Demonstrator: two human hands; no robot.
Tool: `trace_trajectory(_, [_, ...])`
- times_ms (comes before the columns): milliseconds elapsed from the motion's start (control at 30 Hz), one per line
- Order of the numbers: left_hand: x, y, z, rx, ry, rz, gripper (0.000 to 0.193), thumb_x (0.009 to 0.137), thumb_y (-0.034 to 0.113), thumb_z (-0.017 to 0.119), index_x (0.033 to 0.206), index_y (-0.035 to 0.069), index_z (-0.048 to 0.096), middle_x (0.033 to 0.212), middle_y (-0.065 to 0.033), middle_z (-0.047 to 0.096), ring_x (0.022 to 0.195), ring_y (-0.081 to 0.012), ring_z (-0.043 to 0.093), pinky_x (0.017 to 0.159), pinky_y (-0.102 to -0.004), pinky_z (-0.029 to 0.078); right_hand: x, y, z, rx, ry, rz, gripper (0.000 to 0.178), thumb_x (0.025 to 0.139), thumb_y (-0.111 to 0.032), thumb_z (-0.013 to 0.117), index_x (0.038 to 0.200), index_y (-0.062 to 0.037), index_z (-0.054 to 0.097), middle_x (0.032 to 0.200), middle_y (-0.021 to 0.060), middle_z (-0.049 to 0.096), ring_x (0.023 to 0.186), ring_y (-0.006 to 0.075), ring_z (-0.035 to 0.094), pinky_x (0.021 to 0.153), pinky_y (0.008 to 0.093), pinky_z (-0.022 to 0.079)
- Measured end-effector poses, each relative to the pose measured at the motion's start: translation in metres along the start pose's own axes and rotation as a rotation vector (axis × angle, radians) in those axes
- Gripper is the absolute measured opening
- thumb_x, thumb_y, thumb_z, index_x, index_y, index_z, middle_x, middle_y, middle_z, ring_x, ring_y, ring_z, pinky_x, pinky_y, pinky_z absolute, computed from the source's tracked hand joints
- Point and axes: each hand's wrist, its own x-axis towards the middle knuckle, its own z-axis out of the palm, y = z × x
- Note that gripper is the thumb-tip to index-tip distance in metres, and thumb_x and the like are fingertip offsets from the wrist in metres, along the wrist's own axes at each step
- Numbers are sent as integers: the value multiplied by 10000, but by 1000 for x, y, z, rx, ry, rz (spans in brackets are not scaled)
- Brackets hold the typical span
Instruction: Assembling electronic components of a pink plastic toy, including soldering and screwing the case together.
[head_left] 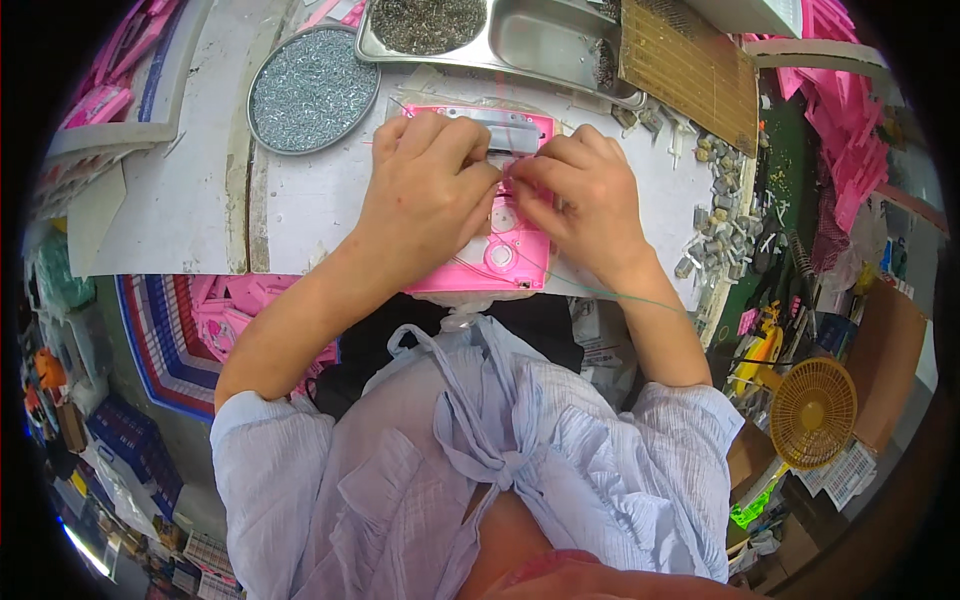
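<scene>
A pink plastic housing [528,262] lies at the near edge of the white worktable, with round white parts and a grey metal piece [512,132] in it. My left hand [425,190] bends over its left side, fingers curled and pinched near the middle. From the right, my right hand [590,195] meets it, thumb and fingertips closed together over the housing. What either hand pinches is too small or hidden to make out. A thin green wire [600,290] trails from the housing toward my right forearm.
Beyond my left hand stands a round tray [256,118] of small silvery screws. A steel compartment tray [545,40] and a slatted brown board [690,72] lie farther back. Small metal parts [715,235] are scattered along the right edge. A basket [165,345] holds pink pieces below left.
</scene>
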Motion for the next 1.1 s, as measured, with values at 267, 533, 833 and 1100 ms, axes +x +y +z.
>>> trace_trajectory(267, [-18, -1, 2, -7, 59, -8, 242, 731, 186, 759, 961, 113, 764, 965, -16, 599, 923, -219, 566, 857, -404, 374, 6, 5, 1, -71, -148, -69, 149, 741, -187, 775, 882, -138, 765, 681, -5, 657, 668, 195, 632, 682, 353, 438])
trace_trajectory(533, [-21, -1, 6, 12, 130, 17, 149, 743, 197, 746, 866, 112, 742, 921, 8, 641, 874, -187, 580, 873, -389, 397, 18, -1, -5, -226, -325, -142, 165, 738, -198, 757, 889, -131, 763, 677, 2, 665, 634, 191, 649, 632, 341, 452])
trace_trajectory(833, [-20, -4, 9, -41, 105, 36, 163, 685, 148, 769, 819, 98, 690, 950, -13, 620, 861, -204, 589, 862, -392, 381, 43, -10, -14, -361, -499, -361, 54, 681, -158, 698, 628, -147, 697, 641, 50, 696, 628, 206, 700, 605, 354, 481])
trace_trajectory(1100, [-20, -6, 9, -39, 81, 53, 180, 685, 167, 773, 817, 100, 672, 922, -24, 604, 869, -214, 587, 868, -394, 385, 51, -8, -14, -365, -565, -413, 70, 711, -168, 693, 649, -135, 696, 652, 52, 698, 642, 211, 709, 627, 346, 499])
